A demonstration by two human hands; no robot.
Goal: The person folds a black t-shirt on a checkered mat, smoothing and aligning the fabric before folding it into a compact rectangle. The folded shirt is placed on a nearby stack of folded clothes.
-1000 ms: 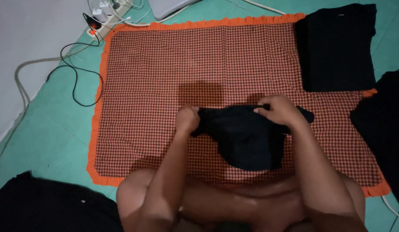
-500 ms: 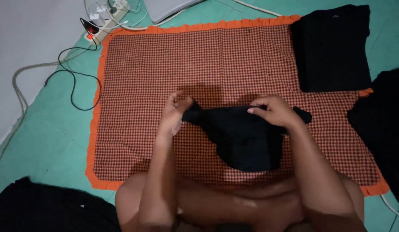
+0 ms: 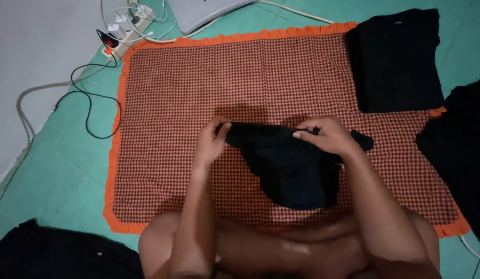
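Note:
A small black garment (image 3: 294,168) lies partly on the red checked cloth (image 3: 198,88) with an orange border, in front of my knees. My left hand (image 3: 211,140) pinches the garment's left top corner. My right hand (image 3: 328,135) grips its top edge toward the right, with a black strip sticking out past the fingers. The top edge is lifted and stretched between both hands; the lower part hangs toward my legs.
A folded black garment (image 3: 397,59) lies at the cloth's far right corner. More dark clothing (image 3: 459,150) sits at the right edge and another pile (image 3: 59,253) at the bottom left. A power strip with cables (image 3: 121,33) and a grey laptop (image 3: 204,13) lie beyond the cloth on the green floor (image 3: 59,170).
My left hand let go, opened, then took hold of the garment's left corner again. The garment's top edge is now stretched straighter between both hands.

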